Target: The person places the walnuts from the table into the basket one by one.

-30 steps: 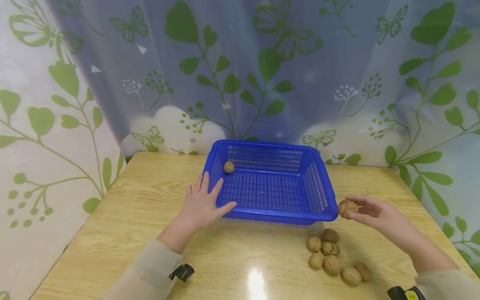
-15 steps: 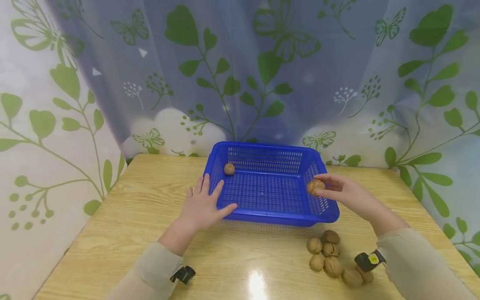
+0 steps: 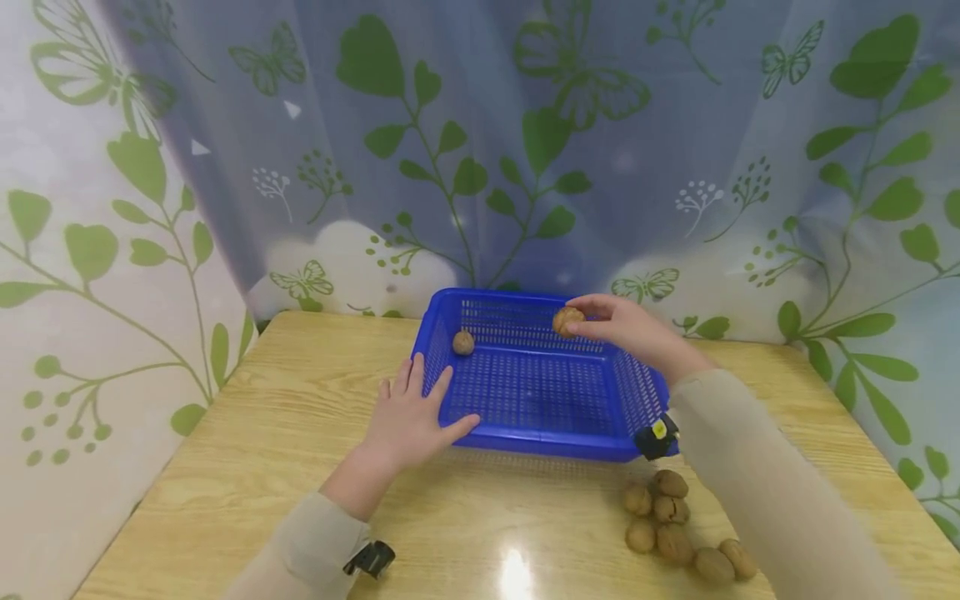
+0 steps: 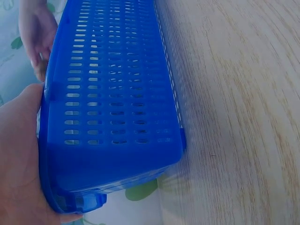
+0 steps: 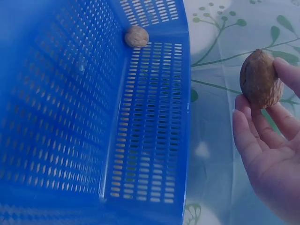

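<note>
A blue plastic basket (image 3: 525, 435) with slotted walls stands on the table. One walnut (image 3: 463, 342) lies in its back left corner; the right wrist view shows this walnut (image 5: 137, 37) too. My right hand (image 3: 626, 329) pinches another walnut (image 3: 568, 322) between thumb and fingers, above the back part of the basket. That held walnut (image 5: 260, 78) looks whole and brown in the right wrist view. My left hand (image 3: 411, 417) rests on the basket's left front rim with its fingers spread; in the left wrist view this hand (image 4: 18, 154) lies along the rim.
Several walnuts (image 3: 673, 545) lie grouped on the wooden table (image 3: 300, 433), right of the basket's front, close to the right forearm. A patterned curtain (image 3: 480, 150) hangs behind the table. Each wrist carries a small black camera (image 3: 657, 437).
My right hand has carried its walnut leftward and back, from beside the basket's right edge to over its back part. The left hand stays on the rim.
</note>
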`<state>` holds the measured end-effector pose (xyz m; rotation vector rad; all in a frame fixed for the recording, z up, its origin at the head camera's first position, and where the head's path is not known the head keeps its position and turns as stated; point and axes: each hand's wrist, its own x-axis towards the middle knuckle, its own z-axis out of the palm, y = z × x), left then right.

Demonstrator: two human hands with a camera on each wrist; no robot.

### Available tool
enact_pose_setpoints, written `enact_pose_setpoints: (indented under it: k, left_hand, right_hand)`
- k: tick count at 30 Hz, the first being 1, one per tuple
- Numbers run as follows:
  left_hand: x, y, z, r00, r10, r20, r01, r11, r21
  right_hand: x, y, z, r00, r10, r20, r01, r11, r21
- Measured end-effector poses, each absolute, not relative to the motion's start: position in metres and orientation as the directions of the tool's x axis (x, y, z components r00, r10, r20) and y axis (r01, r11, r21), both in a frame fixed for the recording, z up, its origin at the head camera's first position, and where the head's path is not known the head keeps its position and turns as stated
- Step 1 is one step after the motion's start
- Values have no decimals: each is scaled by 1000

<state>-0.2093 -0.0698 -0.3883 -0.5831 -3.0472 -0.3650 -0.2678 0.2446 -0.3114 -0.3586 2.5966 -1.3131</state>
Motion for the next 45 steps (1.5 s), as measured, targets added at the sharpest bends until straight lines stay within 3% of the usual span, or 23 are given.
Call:
enact_pose_setpoints:
  k: [10, 18, 25, 31, 38, 45]
  left_hand:
    - [-206, -73, -386, -934, 351, 62, 356, 909, 216]
    - [-205, -68, -388, -933, 354, 63, 359, 908, 216]
    - [-209, -65, -395, -931, 358, 66, 363, 905, 222]
    - [-212, -70, -396, -934, 351, 62, 356, 909, 215]
    - [-209, -70, -389, -931, 361, 60, 365, 901, 236]
    - [-208, -69, -387, -930, 366, 49, 367, 901, 231]
  right_hand:
    - [-319, 194, -343, -925, -334, -182, -35, 552, -833]
    - [-331, 176, -358, -936, -276, -217, 0, 620, -785]
    - [-331, 186, -358, -942, -259, -215, 50, 523, -851]
    - [-324, 218, -332, -915, -357, -189, -3, 474, -881]
    - [-292, 269, -312, -914, -374, -155, -79, 542, -837]
    - [-257, 299, -316, -923, -364, -124, -135, 609, -782]
